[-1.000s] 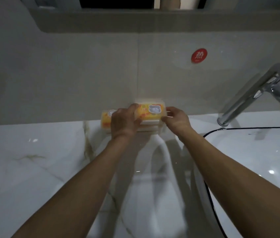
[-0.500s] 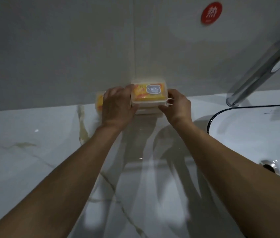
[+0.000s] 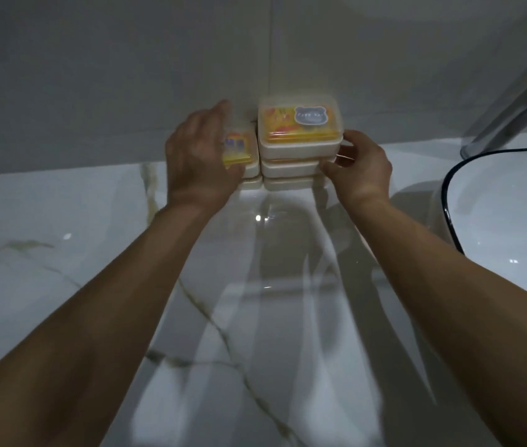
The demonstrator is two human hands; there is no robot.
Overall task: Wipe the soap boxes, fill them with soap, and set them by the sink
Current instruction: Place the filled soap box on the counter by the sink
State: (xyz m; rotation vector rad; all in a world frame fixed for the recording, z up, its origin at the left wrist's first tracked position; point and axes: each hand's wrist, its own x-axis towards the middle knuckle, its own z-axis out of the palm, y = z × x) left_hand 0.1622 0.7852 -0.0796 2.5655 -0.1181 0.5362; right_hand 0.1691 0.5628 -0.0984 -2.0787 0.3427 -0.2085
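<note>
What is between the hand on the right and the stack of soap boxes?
Nothing visible. The right hand is already at the right edge of the stack of soap boxes, its fingertips against the lower boxes. Whether it actually grips them is unclear.

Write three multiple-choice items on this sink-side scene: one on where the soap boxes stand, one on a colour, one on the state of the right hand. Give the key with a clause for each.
1. Where do the soap boxes stand?
A. inside the basin
B. on the marble counter against the wall, left of the sink
C. on the tap

2. What colour is the soap seen through the top box's clear lid?
A. yellow-orange
B. green
C. black

3. What is the right hand doing?
A. hanging far from the boxes
B. flat on the sink rim
C. its fingertips at the right end of the taller stack

Key: B, the stacks sit on the counter at the wall's foot, the sink to their right. A, yellow-orange shows under the lid. C, its curled fingers meet the stack's right end.
</note>
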